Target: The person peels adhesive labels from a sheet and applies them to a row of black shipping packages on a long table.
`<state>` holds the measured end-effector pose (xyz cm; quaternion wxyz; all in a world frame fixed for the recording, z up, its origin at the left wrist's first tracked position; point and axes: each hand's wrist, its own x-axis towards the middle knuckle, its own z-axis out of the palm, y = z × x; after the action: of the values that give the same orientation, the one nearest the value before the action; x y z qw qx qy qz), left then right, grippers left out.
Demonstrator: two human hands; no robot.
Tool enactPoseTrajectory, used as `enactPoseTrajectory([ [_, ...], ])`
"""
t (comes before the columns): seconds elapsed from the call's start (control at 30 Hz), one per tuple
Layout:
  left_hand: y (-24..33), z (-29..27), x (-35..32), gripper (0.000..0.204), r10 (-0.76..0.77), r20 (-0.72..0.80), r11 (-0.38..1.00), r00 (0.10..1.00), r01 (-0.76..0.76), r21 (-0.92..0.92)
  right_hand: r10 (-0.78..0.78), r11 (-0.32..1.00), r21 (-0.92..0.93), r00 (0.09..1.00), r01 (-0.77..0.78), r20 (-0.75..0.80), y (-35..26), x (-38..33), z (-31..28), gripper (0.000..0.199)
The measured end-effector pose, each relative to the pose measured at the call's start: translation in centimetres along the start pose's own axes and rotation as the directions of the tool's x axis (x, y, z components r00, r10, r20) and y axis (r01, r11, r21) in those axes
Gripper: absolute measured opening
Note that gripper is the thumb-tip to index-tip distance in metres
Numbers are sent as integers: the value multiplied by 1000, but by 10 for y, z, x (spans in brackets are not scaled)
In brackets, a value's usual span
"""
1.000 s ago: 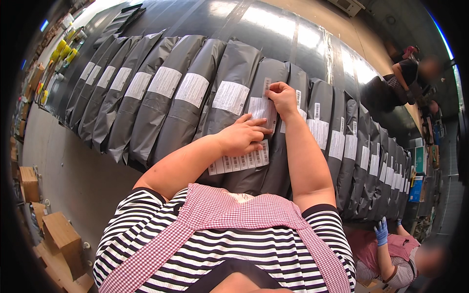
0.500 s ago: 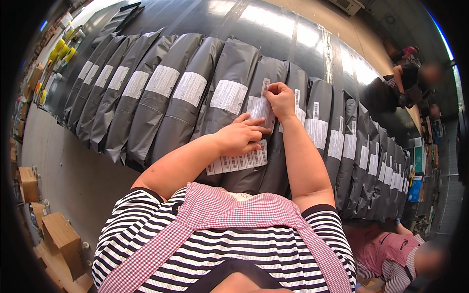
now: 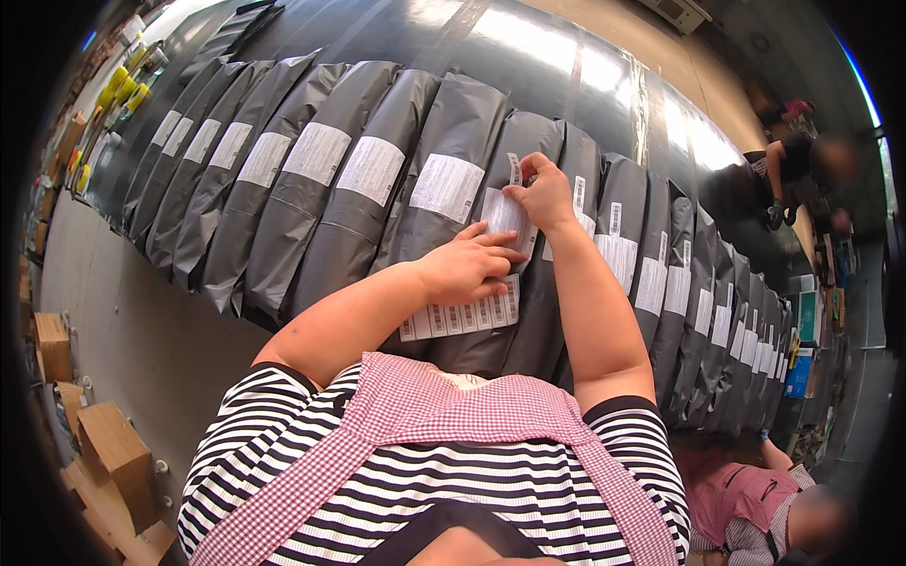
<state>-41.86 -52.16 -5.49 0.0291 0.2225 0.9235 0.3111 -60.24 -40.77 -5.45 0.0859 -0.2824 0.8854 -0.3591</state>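
Observation:
My right hand (image 3: 549,195) bends thumb and forefinger around the edge of a narrow barcode sticker (image 3: 514,170) over a grey plastic parcel bag (image 3: 528,137). Below it, a white printed label (image 3: 500,215) is stuck on that bag. Two fingers of my left hand (image 3: 469,269) reach across the label's lower part. The other fingers and thumb curl at the top edge of a sheet of barcode stickers (image 3: 462,316); the grip is partly hidden beneath the hand.
Several labelled grey parcel bags (image 3: 354,179) stand in a row on a dark, glossy table (image 3: 377,38). Yellow tape rolls (image 3: 123,90) lie far left. Cardboard boxes (image 3: 118,453) are at lower left. One person (image 3: 746,500) works at lower right, another (image 3: 788,170) across the table.
My right thumb and forefinger have parted slightly and slid a little down, and the sticker's upper end now tilts left. My left hand and the sheet have barely moved.

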Motion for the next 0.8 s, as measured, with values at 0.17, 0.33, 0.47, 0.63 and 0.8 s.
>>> enactPoseTrajectory([
  [0.17, -4, 4, -1, 25, 7, -14, 1000, 1000, -8, -26, -26, 998, -54, 978, 15, -207, 1, 16, 5, 58],
  [0.33, -1, 2, 0, 24, 1, -1, 998, 1000, -1, -59, 97, 990, -80, 964, -120, -247, 20, 59, 1, 62],
  [0.47, -1, 1, 0, 25, -2, -10, 999, 1000, 2, -52, 116, 990, -57, 967, -132, -225, 20, 56, 4, 61],
  [0.63, -2, 0, 0, 25, -11, -34, 994, 999, 7, -110, -35, 994, 97, 991, 48, -128, 10, -1, -16, 53],
  [0.8, 7, -23, -13, 22, -116, -294, 971, 949, 46, -233, 41, 726, 681, 994, -98, 100, -21, -92, -43, 28],
])
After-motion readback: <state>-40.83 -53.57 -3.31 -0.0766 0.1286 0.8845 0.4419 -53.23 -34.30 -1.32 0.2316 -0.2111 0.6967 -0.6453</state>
